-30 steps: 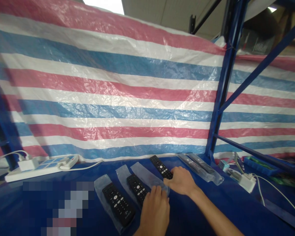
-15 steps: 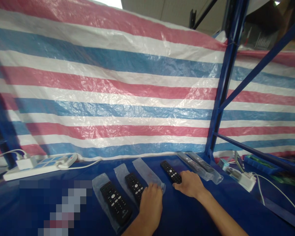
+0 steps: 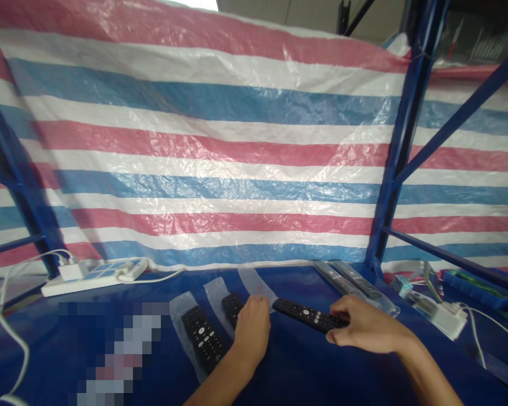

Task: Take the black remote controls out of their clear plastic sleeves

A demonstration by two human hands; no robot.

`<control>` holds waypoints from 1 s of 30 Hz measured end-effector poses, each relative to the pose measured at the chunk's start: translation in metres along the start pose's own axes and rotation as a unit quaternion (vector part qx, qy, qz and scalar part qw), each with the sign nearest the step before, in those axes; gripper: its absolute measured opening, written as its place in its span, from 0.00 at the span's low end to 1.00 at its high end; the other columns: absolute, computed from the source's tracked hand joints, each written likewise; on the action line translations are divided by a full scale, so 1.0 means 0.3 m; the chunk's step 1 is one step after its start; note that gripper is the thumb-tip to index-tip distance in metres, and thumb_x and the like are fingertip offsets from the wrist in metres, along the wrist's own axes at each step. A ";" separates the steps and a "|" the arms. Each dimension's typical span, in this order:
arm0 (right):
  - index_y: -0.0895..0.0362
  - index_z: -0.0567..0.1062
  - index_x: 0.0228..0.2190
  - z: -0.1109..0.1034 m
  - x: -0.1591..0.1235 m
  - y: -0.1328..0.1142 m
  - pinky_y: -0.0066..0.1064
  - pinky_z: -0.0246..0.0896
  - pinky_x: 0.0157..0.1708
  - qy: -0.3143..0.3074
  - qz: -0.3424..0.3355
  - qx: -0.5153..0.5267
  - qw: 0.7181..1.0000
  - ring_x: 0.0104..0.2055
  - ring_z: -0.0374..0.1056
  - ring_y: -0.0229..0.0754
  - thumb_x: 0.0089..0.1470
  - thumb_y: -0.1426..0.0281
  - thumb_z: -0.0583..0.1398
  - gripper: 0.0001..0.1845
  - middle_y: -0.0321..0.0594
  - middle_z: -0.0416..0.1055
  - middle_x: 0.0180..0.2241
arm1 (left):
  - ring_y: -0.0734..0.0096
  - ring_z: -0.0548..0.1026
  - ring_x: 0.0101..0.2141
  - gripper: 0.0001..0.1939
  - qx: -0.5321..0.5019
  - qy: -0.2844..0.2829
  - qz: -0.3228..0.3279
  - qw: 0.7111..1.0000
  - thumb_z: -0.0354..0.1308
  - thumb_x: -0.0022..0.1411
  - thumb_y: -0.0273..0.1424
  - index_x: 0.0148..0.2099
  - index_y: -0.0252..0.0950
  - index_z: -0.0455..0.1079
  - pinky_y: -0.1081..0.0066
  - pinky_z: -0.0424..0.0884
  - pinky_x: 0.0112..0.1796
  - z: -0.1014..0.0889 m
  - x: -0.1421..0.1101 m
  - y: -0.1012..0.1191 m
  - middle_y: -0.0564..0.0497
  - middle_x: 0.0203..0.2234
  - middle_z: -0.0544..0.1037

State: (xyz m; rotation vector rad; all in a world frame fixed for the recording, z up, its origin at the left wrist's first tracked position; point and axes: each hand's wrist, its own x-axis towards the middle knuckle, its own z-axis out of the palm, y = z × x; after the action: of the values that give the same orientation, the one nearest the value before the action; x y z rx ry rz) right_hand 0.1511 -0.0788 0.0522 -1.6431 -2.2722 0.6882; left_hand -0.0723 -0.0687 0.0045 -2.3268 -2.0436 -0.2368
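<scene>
My right hand (image 3: 366,326) grips a black remote control (image 3: 307,313) by one end, fingers and thumb closed around it. The remote's other end points left, close to a clear plastic sleeve (image 3: 256,283). My left hand (image 3: 253,330) is closed at the near end of that sleeve, and its fingertips are partly hidden. Beside my left hand, a second remote (image 3: 232,307) lies on another plastic sleeve (image 3: 214,290), partly covered by the hand. Farther left a third remote (image 3: 201,332) rests on its own sleeve (image 3: 180,307).
Bagged remotes (image 3: 355,287) lie at the right rear of the blue table (image 3: 313,372). A white power strip (image 3: 97,276) with cables stands at the left rear. To the right are a white adapter (image 3: 449,320) and a blue tray (image 3: 478,287). A striped sheet (image 3: 220,169) hangs behind.
My right hand has lifted the remote and turned it so that it points left toward the sleeve. My left hand has shifted toward the sleeve's near end. The view has moved slightly.
</scene>
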 end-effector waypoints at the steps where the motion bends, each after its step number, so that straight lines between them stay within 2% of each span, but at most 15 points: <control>1: 0.56 0.70 0.15 0.006 0.000 -0.004 0.26 0.39 0.19 -0.004 0.002 -0.006 1.000 0.19 0.55 0.34 0.39 0.64 0.61 0.10 0.31 0.62 0.15 | 0.64 0.72 0.45 0.20 -0.001 0.001 -0.001 1.000 0.39 0.64 0.17 0.43 0.32 0.71 0.68 0.66 0.45 0.003 0.000 0.000 0.46 0.39 0.75; 11: 0.57 0.75 0.17 0.064 0.029 -0.034 0.26 0.40 0.18 0.006 -0.002 -0.080 0.997 0.22 0.61 0.36 0.38 0.62 0.62 0.10 0.34 0.67 0.17 | 0.64 0.70 0.45 0.20 -0.033 0.033 0.046 0.998 0.38 0.62 0.15 0.44 0.32 0.70 0.66 0.65 0.47 0.045 0.002 0.004 0.46 0.40 0.74; 16: 0.57 0.77 0.19 0.131 0.064 -0.074 0.28 0.43 0.20 0.023 0.000 -0.136 0.990 0.26 0.70 0.42 0.42 0.60 0.60 0.13 0.40 0.74 0.21 | 0.63 0.69 0.46 0.21 -0.046 0.002 0.091 0.995 0.40 0.58 0.14 0.45 0.33 0.68 0.64 0.65 0.48 0.069 -0.003 0.033 0.46 0.41 0.73; 20: 0.57 0.78 0.24 0.187 0.102 -0.099 0.29 0.49 0.23 0.045 0.013 -0.165 0.985 0.33 0.74 0.49 0.46 0.60 0.58 0.14 0.46 0.78 0.27 | 0.64 0.68 0.44 0.19 -0.083 0.018 0.150 0.985 0.43 0.57 0.14 0.43 0.35 0.68 0.65 0.64 0.47 0.095 -0.018 0.060 0.47 0.39 0.72; 23: 0.57 0.78 0.26 0.193 0.117 -0.084 0.28 0.51 0.25 0.059 -0.002 -0.142 0.988 0.33 0.72 0.47 0.49 0.58 0.58 0.16 0.44 0.77 0.29 | 0.64 0.68 0.42 0.17 -0.098 0.036 0.153 0.983 0.42 0.58 0.15 0.41 0.35 0.68 0.65 0.64 0.46 0.116 -0.016 0.059 0.48 0.37 0.73; 27: 0.57 0.77 0.29 0.157 0.116 -0.022 0.25 0.50 0.25 -0.006 -0.088 -0.032 0.996 0.28 0.65 0.38 0.47 0.57 0.61 0.16 0.35 0.72 0.26 | 0.64 0.70 0.40 0.18 -0.110 0.071 0.120 0.984 0.38 0.62 0.16 0.38 0.34 0.68 0.64 0.64 0.45 0.134 0.004 0.029 0.48 0.35 0.74; 30: 0.57 0.78 0.30 0.144 0.119 0.020 0.23 0.51 0.25 -0.032 -0.117 0.036 0.992 0.26 0.61 0.35 0.47 0.59 0.63 0.14 0.32 0.69 0.24 | 0.65 0.70 0.38 0.17 -0.144 0.105 0.111 0.978 0.38 0.65 0.19 0.36 0.35 0.67 0.65 0.65 0.43 0.136 0.016 0.009 0.48 0.34 0.74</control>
State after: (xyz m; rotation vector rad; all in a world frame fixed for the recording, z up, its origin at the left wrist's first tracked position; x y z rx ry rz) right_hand 0.1240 -0.0534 0.0098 -1.3130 -2.4033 0.7652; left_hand -0.0653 -0.0593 -0.0349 -2.5326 -1.7341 -0.7801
